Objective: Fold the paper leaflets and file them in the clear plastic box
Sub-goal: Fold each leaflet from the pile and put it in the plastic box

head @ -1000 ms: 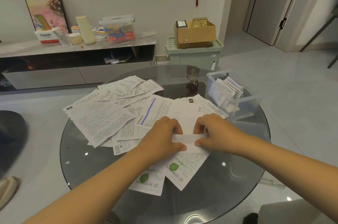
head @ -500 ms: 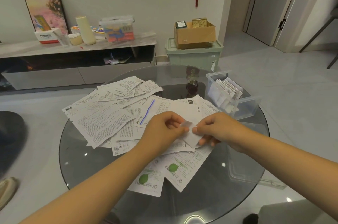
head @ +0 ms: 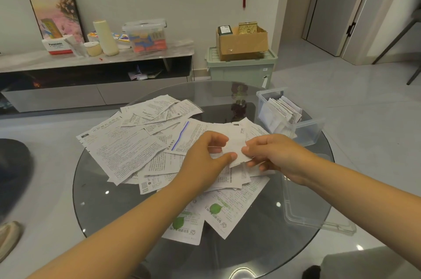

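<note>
Both hands hold one small folded white leaflet (head: 237,149) a little above the pile. My left hand (head: 206,157) pinches its left edge between thumb and fingers. My right hand (head: 273,154) pinches its right edge. Under them, several unfolded printed leaflets (head: 127,148) lie spread over the round glass table (head: 114,205); two with a green leaf mark (head: 215,208) lie nearest me. The clear plastic box (head: 307,128) stands at the table's far right with several folded leaflets (head: 281,112) standing upright in it.
The box's clear lid (head: 303,210) lies flat on the table at the right, near the edge. Beyond the table are a low cabinet (head: 95,73) with assorted items and a green storage bin (head: 241,66) carrying a cardboard box. A dark seat (head: 13,169) is at the left.
A second ago both hands pressed the leaflet flat on the pile. They have since lifted it, and it now sits smaller between my fingertips, slightly higher and farther from me.
</note>
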Demonstrator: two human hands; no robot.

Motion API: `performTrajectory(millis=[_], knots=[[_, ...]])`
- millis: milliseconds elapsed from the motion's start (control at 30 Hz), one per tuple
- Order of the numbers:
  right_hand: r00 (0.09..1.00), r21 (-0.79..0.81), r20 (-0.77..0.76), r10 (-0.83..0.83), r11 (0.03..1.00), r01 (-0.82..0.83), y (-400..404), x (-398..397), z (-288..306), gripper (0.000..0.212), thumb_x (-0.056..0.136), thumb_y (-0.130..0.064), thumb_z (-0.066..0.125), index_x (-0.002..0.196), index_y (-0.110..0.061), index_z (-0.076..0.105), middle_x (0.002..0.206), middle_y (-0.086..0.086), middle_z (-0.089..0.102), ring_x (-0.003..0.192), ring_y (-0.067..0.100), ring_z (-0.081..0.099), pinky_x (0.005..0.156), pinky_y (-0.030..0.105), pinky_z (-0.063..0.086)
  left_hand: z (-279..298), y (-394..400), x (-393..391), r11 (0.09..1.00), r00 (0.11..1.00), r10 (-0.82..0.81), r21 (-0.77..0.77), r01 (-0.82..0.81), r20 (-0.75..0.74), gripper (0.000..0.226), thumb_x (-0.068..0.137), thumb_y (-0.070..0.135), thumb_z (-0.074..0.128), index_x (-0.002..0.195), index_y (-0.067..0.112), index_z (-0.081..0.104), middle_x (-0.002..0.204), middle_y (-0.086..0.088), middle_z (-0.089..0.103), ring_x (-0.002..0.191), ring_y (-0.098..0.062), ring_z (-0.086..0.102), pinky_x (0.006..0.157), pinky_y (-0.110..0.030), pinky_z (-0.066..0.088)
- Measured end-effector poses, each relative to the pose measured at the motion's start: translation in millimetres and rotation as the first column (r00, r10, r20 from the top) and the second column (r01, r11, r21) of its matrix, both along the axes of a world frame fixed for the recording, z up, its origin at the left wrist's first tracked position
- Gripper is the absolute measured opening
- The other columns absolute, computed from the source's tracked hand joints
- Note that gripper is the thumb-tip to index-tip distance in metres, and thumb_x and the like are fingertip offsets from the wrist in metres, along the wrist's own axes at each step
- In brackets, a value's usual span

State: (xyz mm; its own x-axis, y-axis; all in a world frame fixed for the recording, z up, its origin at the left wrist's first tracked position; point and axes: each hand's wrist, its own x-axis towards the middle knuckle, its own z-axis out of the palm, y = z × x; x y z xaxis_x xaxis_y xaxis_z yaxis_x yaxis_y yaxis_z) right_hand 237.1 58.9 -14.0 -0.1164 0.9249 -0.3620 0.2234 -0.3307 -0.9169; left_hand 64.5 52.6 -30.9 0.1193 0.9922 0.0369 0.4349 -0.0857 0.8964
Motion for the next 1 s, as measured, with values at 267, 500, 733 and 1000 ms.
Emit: performTrajectory(millis=[267,500,733,1000], knots=[[0.938,0.244,0.344,0.039,0.961,-0.129,-1,0,8,0.01,0.078,-0.025,0.074,0.086,-0.019,0.071,0.083,0.005,0.071,0.077,0.018,0.065,0.071,0.029,0.05,5,4,7,1.0,0.999,0.006,-0.025,-0.005,0.044,0.029,0.077,0.011,0.076,0.095,0.026,0.06,0.071,0.002,0.061,0.068,-0.013,0.061,0.076,-0.033,0.054],[0.855,0.366,0.518,0.018,0.899,-0.241,4,7,21,0.006,0.08,-0.023,0.073,0.076,-0.023,0.069,0.069,-0.003,0.067,0.065,0.01,0.059,0.064,0.022,0.046,8,11,18,0.996,0.999,0.016,0.09,-0.019,0.04,0.034,0.077,0.014,0.076,0.101,0.03,0.059,0.074,0.005,0.069,0.071,-0.005,0.067,0.073,-0.024,0.053],[0.887,0.545,0.326,-0.326,0.832,0.105,23,37,39,0.012,0.087,-0.017,0.063,0.077,-0.02,0.069,0.071,-0.001,0.069,0.058,0.014,0.061,0.058,0.022,0.048,3,19,31,0.992,0.997,0.012,0.124,-0.003,-0.079,0.035,0.085,0.03,0.068,0.116,0.03,0.053,0.112,0.016,0.057,0.099,-0.001,0.056,0.078,-0.011,0.043],[0.767,0.543,0.31,-0.561,0.767,0.342,61,74,37,0.015,0.085,-0.011,0.061,0.073,-0.017,0.068,0.068,0.005,0.067,0.078,0.025,0.068,0.075,0.037,0.056,-13,30,32,0.996,0.857,0.015,0.08,0.031,-0.514,0.043,0.09,0.042,0.057,0.129,0.031,0.046,0.139,0.012,0.044,0.128,-0.011,0.039,0.11,-0.035,0.023]])
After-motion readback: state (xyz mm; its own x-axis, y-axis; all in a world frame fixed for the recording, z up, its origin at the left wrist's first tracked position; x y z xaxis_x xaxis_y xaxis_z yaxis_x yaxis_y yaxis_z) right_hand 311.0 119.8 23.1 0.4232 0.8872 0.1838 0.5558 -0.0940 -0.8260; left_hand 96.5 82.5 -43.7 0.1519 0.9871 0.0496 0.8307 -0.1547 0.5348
